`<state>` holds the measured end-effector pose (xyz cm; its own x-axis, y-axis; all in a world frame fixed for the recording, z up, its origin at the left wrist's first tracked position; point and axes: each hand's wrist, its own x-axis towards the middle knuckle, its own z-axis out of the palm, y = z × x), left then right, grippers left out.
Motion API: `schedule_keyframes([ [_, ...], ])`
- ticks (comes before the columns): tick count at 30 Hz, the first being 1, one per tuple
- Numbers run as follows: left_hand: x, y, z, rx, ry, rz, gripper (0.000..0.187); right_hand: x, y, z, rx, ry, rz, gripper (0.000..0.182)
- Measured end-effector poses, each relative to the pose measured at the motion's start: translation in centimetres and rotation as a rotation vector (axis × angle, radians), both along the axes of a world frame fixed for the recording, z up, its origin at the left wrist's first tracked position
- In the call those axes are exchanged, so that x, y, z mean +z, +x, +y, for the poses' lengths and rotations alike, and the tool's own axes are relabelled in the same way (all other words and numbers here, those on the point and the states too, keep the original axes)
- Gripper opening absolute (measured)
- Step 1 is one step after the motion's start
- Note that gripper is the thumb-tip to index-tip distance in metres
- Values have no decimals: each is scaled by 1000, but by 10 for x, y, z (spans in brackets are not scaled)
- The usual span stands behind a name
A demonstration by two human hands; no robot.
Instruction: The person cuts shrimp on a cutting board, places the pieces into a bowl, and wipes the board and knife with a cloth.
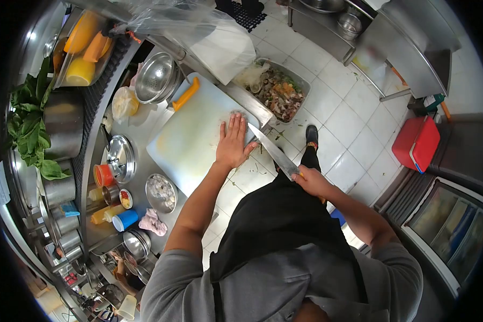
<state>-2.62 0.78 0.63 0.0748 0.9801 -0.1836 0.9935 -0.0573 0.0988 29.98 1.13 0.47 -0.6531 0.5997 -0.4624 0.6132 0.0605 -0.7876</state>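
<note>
From the head view, my left hand point(232, 144) lies flat and open on the near right corner of the white cutting board point(190, 137), fingers point(236, 122) spread and pointing away from me, gripping nothing. My right hand point(310, 181) is closed round the handle of a long knife point(271, 150), and the handle itself is hidden inside my fist. The blade runs from that fist up toward the board's corner, and its tip sits just beside my left thumb, close enough that I cannot tell whether steel and skin touch.

That is the main risk as I judge it: if the blade slides toward the board while my left palm stays planted, the edge meets my thumb or the side of my hand. The board also overhangs the edge of the worktop point(139, 131) at that corner, so leaning on it could tip or shift it. Scraps could miss the waste bin point(282, 91), which stands on the floor just beyond the board's far right corner, and land on the tiles, where some bits already lie and make for slippery footing.

Relative to the board, an orange-handled tool point(185, 94) rests on its far edge, and a steel colander point(155, 78) stands just beyond its far left corner. Both are well apart from my fingers.
</note>
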Motion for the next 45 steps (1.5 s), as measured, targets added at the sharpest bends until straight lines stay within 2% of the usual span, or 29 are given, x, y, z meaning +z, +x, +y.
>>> schedule_keyframes([
  [8, 1, -1, -1, -1, 11, -1, 90, 8, 8, -3, 62, 12, -46, 42],
  [11, -1, -6, -1, 18, -9, -97, 85, 15, 13, 3, 133, 47, -59, 41],
  [14, 3, -24, 4, 130, 181, -523, 75, 26, 24, 10, 129, 74, -101, 40],
  [17, 37, -35, 23, 781, 259, -725, 59, 36, 34, 28, 42, 142, -167, 38],
  [19, 38, -23, 45, 818, 152, -545, 50, 49, 30, 44, -36, 192, -158, 38],
  [20, 38, -14, 52, 837, 96, -453, 45, 50, 26, 53, -2, 229, -211, 38],
  [23, 24, 0, 61, 795, 117, -412, 41, 67, 5, 85, 111, 286, -297, 38],
  [27, 6, -8, 54, 756, 267, -544, 31, 86, -15, 121, 273, 392, -279, 36],
  [33, 12, 1, 52, 887, 246, -607, 26, 100, -31, 170, 490, 388, -293, 32],
  [45, 16, 18, 61, 996, 269, -474, 25, 112, -31, 227, 657, 414, -276, 28],
])
